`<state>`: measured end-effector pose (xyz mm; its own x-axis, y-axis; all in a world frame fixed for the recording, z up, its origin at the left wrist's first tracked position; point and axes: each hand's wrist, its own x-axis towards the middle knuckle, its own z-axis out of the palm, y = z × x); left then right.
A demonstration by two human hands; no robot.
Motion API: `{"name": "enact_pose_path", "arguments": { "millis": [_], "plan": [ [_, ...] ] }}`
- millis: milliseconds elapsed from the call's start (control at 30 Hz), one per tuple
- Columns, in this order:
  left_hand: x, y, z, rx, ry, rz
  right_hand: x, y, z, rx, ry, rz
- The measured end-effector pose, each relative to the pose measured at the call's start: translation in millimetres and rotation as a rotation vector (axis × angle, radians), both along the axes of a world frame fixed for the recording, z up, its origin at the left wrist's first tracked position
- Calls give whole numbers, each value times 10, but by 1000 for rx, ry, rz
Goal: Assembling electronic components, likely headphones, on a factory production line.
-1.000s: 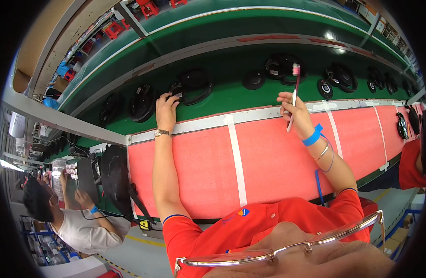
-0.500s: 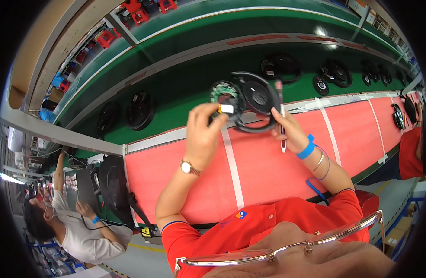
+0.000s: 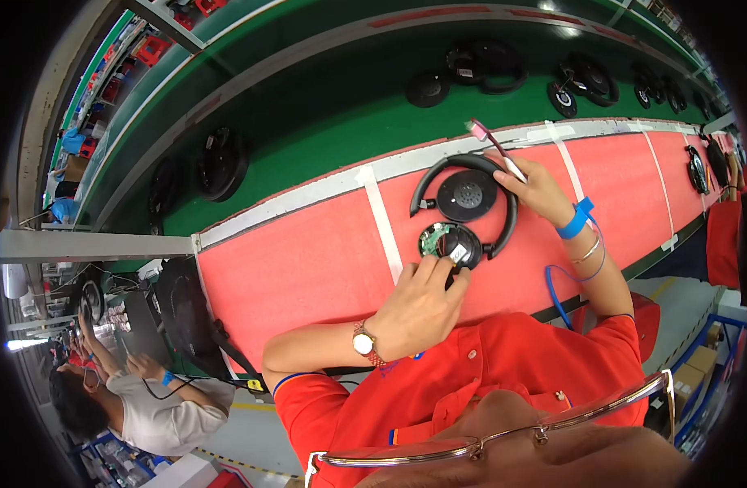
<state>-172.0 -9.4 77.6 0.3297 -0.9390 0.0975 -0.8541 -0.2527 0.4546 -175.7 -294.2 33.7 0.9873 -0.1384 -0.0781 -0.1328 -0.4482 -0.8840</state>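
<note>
A pair of black over-ear headphones (image 3: 511, 220) lies over the pink mat in front of me. One ear cup (image 3: 468, 195) shows a round dark face with a dotted middle. The nearer ear cup (image 3: 450, 244) is uncovered, showing a green circuit board, wires and a white label. My left hand (image 3: 424, 297) is closed with its fingertips on the edge of this nearer cup. My right hand (image 3: 537, 193) is closed round a toothbrush (image 3: 503, 154) with pinkish bristles pointing up and away, and its fingers also grip the headband.
Beyond the mat (image 3: 308, 268), a green conveyor belt (image 3: 308, 154) carries more black headphones (image 3: 224, 163) and a loose round ear cup (image 3: 428, 89). A metal bar (image 3: 97, 245) and black bag (image 3: 182, 309) stand left. A co-worker (image 3: 158, 407) sits there. A blue cord (image 3: 556, 297) hangs from my right wrist.
The headphones have come down nearer to me and turned, so the uncovered cup now points toward my body. My left hand moved nearer and right; the toothbrush now tilts up to the left.
</note>
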Motion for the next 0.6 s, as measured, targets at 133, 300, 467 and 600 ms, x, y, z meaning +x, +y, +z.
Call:
{"name": "enact_pose_path", "arguments": {
  "millis": [133,300,467,600],
  "plan": [
    [-76,-27,-96,-51,-66,-56,-134,213,74,-396,-442,-136],
    [-100,-33,-154,-137,-158,-112,-557,469,335,-424,-234,62],
    [-87,-60,-241,-122,-79,-138,-763,659,307,-746,-255,229],
    [-49,-106,-303,-159,63,-157,-791,768,201,-831,-307,223]
  ]
}}
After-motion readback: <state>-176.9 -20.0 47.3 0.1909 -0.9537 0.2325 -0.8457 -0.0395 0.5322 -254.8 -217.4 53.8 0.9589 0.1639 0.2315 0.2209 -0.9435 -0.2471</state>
